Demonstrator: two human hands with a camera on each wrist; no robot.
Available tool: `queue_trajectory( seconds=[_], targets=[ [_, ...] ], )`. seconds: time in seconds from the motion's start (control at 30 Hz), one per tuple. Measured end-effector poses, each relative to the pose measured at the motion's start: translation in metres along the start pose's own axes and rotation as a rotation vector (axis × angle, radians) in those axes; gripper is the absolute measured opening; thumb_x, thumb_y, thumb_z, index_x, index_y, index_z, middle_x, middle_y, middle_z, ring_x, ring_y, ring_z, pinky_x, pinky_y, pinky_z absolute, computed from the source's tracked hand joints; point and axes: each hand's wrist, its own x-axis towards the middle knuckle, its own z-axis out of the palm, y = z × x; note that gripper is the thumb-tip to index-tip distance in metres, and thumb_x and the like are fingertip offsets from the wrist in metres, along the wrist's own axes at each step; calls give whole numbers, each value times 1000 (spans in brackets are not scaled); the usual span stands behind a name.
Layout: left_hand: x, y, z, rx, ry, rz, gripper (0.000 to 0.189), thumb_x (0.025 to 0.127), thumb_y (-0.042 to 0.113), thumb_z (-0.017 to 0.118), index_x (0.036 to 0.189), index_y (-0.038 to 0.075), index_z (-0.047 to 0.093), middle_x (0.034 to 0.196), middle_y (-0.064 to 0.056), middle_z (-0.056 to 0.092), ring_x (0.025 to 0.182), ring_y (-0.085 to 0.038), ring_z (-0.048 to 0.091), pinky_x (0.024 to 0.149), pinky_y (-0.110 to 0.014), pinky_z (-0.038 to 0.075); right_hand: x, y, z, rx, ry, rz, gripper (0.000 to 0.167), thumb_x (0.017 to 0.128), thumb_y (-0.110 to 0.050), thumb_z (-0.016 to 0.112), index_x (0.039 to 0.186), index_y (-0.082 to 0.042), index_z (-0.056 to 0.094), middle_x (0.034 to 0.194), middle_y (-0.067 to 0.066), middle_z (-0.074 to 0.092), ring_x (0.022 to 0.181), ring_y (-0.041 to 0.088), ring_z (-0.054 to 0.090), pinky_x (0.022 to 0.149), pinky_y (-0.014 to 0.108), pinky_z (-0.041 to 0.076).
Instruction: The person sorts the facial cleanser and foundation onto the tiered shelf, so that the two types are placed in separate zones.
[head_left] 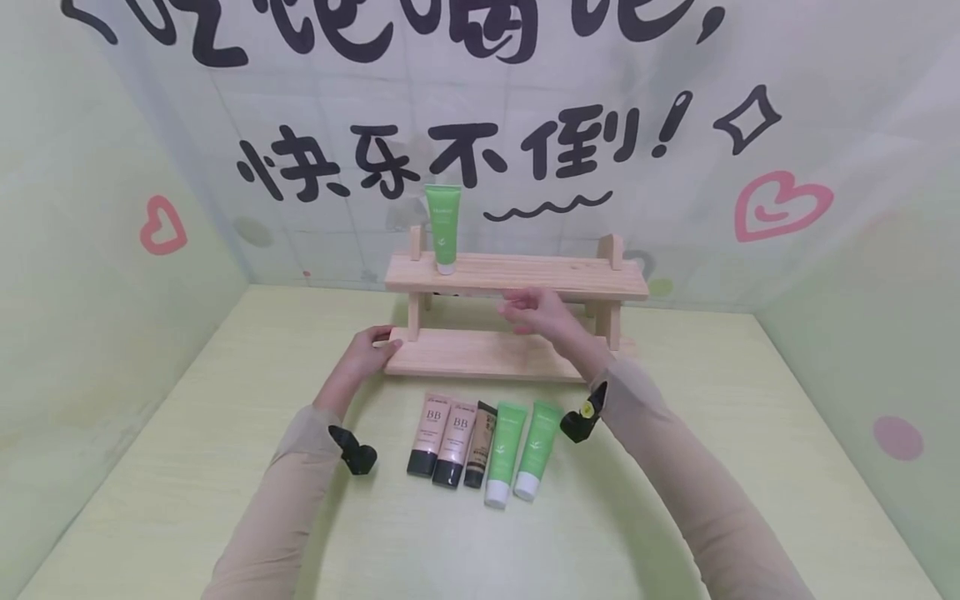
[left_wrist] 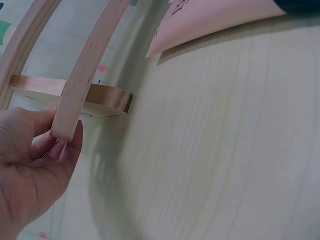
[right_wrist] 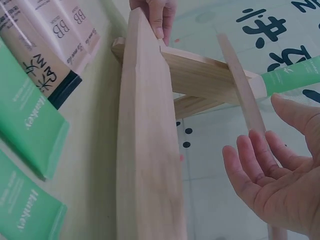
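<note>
A two-tier wooden rack [head_left: 480, 352] stands at the back of the table. My left hand [head_left: 369, 350] grips the left end of its lower shelf; in the left wrist view the thumb and fingers [left_wrist: 71, 150] pinch the board's end. My right hand [head_left: 543, 315] is in front of the upper shelf [head_left: 525, 275], with nothing in it; its fingers [right_wrist: 245, 170] are loosely bent in the right wrist view. One green tube [head_left: 444, 225] stands upright on its white cap near the upper shelf's left end.
In front of the rack lie two pink BB cream tubes [head_left: 427, 429] [head_left: 457, 437], a brown tube [head_left: 480, 442] with a black cap and two green tubes [head_left: 507, 446] [head_left: 540, 442] with white caps. A printed wall sheet [head_left: 322, 242] hangs behind.
</note>
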Motion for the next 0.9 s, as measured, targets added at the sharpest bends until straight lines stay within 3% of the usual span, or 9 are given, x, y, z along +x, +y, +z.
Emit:
queue_trajectory(
  seconds=[0.57,0.9],
  targets=[
    [-2,1,0,-1,-9,-10,52,95,24,47,141,5,31,144,-17,36,130,-33,38,105,-43,37,-16,28,-5,45,-24,71,54,86,-16,62,132,2,41,125,24,50,110,38,55,87,38,53],
    [0,1,-1,-16,-16,-18,52,95,24,47,141,5,31,144,-16,35,129,-32,39,105,-43,37,-25,39,-5,1,-16,129,55,84,-18,64,132,-1,42,124,22,52,99,27,62,81,32,55]
  ],
)
